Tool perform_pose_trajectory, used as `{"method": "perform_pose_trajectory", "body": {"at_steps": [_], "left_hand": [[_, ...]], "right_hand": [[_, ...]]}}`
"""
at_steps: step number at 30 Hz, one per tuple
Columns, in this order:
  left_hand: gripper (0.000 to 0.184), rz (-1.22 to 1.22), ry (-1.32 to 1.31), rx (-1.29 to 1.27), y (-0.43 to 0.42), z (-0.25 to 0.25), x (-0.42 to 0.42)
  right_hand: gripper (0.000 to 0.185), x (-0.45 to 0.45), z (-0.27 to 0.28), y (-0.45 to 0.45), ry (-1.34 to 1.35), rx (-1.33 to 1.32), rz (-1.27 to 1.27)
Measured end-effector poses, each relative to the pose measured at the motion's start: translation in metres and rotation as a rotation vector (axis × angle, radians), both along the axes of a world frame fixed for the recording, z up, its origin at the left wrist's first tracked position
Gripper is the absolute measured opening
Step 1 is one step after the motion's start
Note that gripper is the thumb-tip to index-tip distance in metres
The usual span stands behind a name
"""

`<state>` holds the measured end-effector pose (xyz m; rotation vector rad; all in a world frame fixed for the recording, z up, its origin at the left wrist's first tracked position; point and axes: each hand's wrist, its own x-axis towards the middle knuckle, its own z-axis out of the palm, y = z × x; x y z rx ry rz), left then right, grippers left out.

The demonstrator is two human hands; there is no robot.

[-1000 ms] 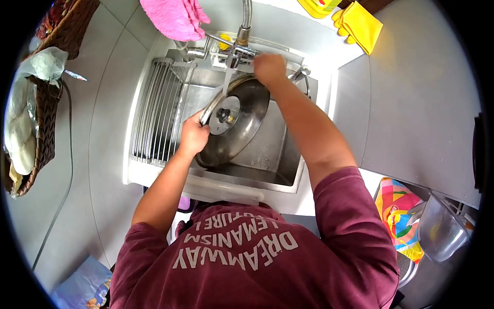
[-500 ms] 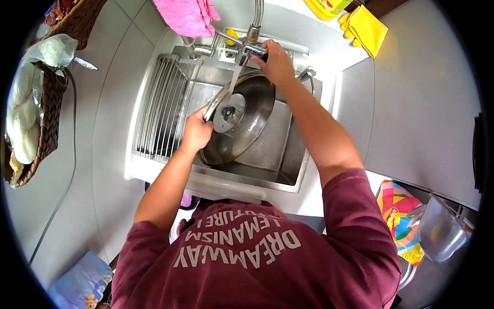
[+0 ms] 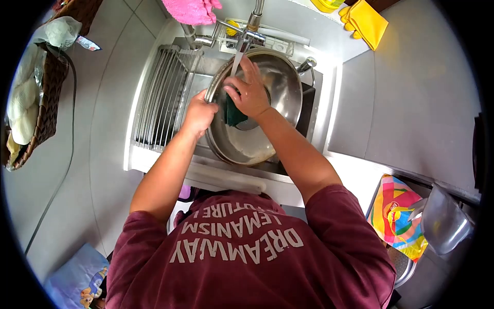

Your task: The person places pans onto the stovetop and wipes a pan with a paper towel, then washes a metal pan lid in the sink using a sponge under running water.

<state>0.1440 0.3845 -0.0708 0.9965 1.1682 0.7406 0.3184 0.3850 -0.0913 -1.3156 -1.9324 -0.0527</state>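
A large round steel pan lid (image 3: 285,77) is held tilted over the sink. My left hand (image 3: 199,114) grips its rim on the left side, thumb on the inner face. Over the middle of the lid, my right hand (image 3: 249,90) has its fingers stretched and spread, with a stream of water (image 3: 237,63) falling beside the fingers. Below the right palm shows a dark green patch (image 3: 234,114); whether it is a scouring pad or part of the lid's centre I cannot make out. The tap (image 3: 248,38) runs just above the lid.
A steel rod rack (image 3: 159,103) lies across the left of the sink. Pink cloth (image 3: 193,11) hangs behind it. Yellow gloves (image 3: 365,23) lie at back right. A woven basket (image 3: 49,103) stands left; a colourful bag (image 3: 396,216) and a clear jug (image 3: 445,221) are lower right.
My right hand has left the tap and come down over the lid. The lid has turned to face me more and shifted right. Water still runs.
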Motion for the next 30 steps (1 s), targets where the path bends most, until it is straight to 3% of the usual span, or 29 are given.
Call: {"method": "perform_pose_trajectory", "body": {"at_steps": [1,4,7,10,13,16,17,20,23,27,30], "left_hand": [[0.038,0.000,0.010,0.004,0.001,-0.002,-0.001],[0.038,0.030,-0.023,0.028,-0.001,-0.016,-0.008],[0.044,0.035,-0.025,-0.020,-0.002,-0.012,-0.015],[0.038,0.109,-0.052,-0.138,-0.005,-0.001,-0.014],[0.037,0.110,-0.091,-0.114,-0.004,-0.009,-0.017],[0.038,0.150,-0.078,-0.103,0.000,-0.010,-0.023],[0.038,0.150,-0.067,-0.099,0.001,-0.009,-0.026],[0.040,0.177,-0.082,-0.106,-0.001,-0.018,-0.032],[0.039,0.151,-0.058,-0.126,-0.005,-0.025,-0.031],[0.038,0.146,-0.093,-0.128,-0.014,-0.022,-0.022],[0.036,0.131,-0.074,-0.102,-0.020,-0.014,-0.013]], "right_hand": [[0.022,0.005,0.002,-0.006,-0.043,0.031,-0.060],[0.031,0.021,-0.036,-0.022,0.324,-0.159,-0.380],[0.043,0.029,-0.076,-0.053,0.308,-0.627,-0.327],[0.051,0.007,-0.082,-0.078,0.329,-0.599,-0.013],[0.058,-0.014,-0.080,-0.089,0.245,-0.720,0.069],[0.062,0.011,-0.077,-0.091,0.003,-0.413,-0.059],[0.066,0.023,-0.077,-0.091,0.001,-0.439,-0.178],[0.067,0.040,-0.046,-0.102,-0.280,-0.965,-0.344],[0.064,0.051,-0.074,-0.113,-0.297,-1.201,-0.309],[0.062,0.054,-0.111,-0.115,-0.195,-0.961,-0.337],[0.067,0.048,-0.115,-0.101,0.069,-0.905,-0.454]]}}
